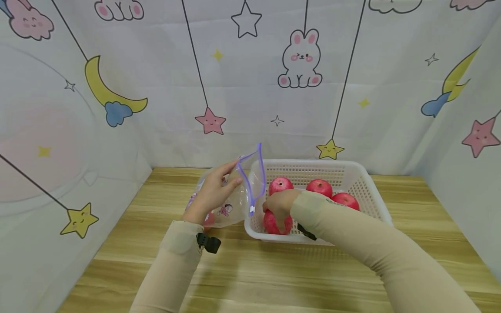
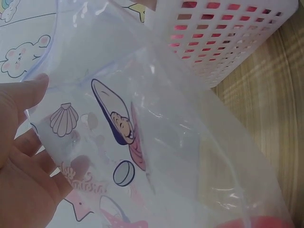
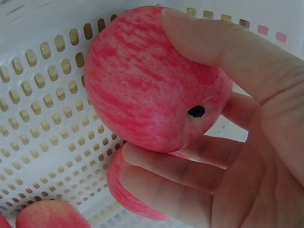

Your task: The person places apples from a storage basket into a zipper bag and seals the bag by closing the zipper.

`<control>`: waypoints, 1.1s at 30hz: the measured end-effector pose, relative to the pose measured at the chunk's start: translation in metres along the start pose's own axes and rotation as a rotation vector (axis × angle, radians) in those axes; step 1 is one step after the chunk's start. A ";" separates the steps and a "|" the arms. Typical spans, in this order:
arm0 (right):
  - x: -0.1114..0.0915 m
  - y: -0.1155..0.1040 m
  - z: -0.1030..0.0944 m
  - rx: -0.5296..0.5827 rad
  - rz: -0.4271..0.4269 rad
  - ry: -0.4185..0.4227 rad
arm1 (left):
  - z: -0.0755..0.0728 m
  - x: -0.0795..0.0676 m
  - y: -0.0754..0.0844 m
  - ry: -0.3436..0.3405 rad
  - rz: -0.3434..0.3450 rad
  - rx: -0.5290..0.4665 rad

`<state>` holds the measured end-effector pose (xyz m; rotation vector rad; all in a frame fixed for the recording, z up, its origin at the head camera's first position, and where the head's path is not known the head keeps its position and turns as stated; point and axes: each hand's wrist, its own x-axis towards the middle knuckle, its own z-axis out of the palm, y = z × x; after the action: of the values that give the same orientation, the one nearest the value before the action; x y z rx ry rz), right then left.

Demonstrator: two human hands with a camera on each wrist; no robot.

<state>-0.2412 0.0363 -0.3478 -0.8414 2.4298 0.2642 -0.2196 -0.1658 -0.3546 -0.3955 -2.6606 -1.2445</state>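
My left hand (image 1: 214, 191) holds a clear zip bag (image 2: 166, 118), printed with cartoon figures and shells, near its purple-edged mouth. The thumb is on one side of the plastic and the fingers on the other. The bag's mouth stands open toward the basket, and a red rounded shape (image 1: 209, 218) shows through its lower end. Inside the white basket (image 1: 352, 171), my right hand (image 1: 281, 203) grips a red apple (image 3: 147, 80) between thumb and fingers, its dark stem hollow turned toward the palm. Another apple (image 3: 133, 190) lies just beyond the fingers.
More red apples (image 1: 319, 187) lie in the basket, toward its back and right. The basket's perforated walls surround the right hand. The wooden table (image 1: 242, 278) reaches forward to a white cartoon-print curtain (image 1: 250, 87), which also hangs along both sides.
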 end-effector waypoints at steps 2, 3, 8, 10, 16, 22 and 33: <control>0.000 0.000 0.000 -0.015 -0.009 -0.001 | 0.000 0.000 0.000 0.000 0.002 0.001; 0.000 0.000 0.000 -0.020 -0.012 0.000 | 0.000 0.000 0.001 0.000 0.002 0.001; 0.003 0.000 -0.001 -0.015 -0.006 0.002 | 0.000 -0.001 0.002 0.001 0.014 -0.003; 0.002 -0.001 -0.002 0.000 0.003 0.003 | 0.001 -0.001 0.002 0.001 0.020 -0.003; 0.001 0.001 -0.003 0.050 0.002 0.017 | 0.001 -0.001 0.001 -0.008 0.016 -0.012; 0.001 0.004 -0.004 0.097 -0.004 0.040 | 0.001 -0.002 0.001 -0.006 0.014 -0.021; -0.001 0.010 -0.005 0.116 -0.026 0.067 | 0.000 -0.005 0.001 0.001 0.029 -0.025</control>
<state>-0.2483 0.0431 -0.3430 -0.8418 2.4675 0.0856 -0.2147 -0.1660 -0.3555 -0.4348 -2.6311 -1.2708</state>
